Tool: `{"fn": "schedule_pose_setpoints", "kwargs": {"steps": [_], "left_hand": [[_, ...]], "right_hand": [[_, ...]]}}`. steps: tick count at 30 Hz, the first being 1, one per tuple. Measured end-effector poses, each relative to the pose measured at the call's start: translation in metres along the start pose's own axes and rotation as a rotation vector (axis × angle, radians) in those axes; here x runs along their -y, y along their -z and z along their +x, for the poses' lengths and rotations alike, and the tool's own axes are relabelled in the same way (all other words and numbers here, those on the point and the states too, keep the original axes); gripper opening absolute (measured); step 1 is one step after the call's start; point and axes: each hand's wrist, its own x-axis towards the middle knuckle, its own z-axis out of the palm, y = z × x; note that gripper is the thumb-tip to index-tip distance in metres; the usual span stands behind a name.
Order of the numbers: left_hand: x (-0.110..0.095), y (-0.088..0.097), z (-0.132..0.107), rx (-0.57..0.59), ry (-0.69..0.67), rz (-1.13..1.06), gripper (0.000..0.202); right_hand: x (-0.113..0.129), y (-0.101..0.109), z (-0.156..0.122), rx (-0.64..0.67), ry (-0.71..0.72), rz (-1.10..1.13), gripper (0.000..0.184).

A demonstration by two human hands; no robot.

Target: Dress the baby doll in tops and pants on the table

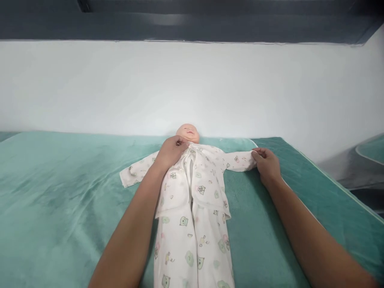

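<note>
A baby doll (188,133) lies on its back on a green blanket (66,188), head towards the wall. It wears a white printed top (207,176) and matching trousers (192,248). My left hand (171,154) rests closed on the top's collar at the doll's shoulder, pinching the fabric. My right hand (267,166) grips the cuff of the doll's outstretched sleeve (240,161) at the right. The other sleeve (135,174) lies flat and spread out to the left.
The blanket covers a bed or table that ends against a white wall (192,88). Its right edge (324,176) runs diagonally down to the right. Another green-covered surface (370,150) shows at the far right.
</note>
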Motion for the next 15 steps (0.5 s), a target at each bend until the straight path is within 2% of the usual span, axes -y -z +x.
{"fn": "schedule_pose_setpoints", "kwargs": {"steps": [4, 8, 12, 15], "left_hand": [[-0.003, 0.002, -0.003, 0.035, 0.043, -0.004, 0.023], [-0.007, 0.003, -0.006, 0.052, 0.085, -0.009, 0.024], [-0.008, 0.003, -0.006, 0.051, 0.092, 0.000, 0.022], [-0.006, 0.003, -0.005, 0.051, 0.082, 0.029, 0.022]], "right_hand": [[-0.005, -0.002, 0.003, -0.014, -0.026, 0.153, 0.026], [-0.004, 0.000, 0.003, -0.026, -0.010, 0.128, 0.029], [0.002, 0.002, -0.001, 0.068, 0.042, -0.214, 0.025], [0.011, 0.003, -0.008, 0.016, 0.176, -0.404, 0.028]]}}
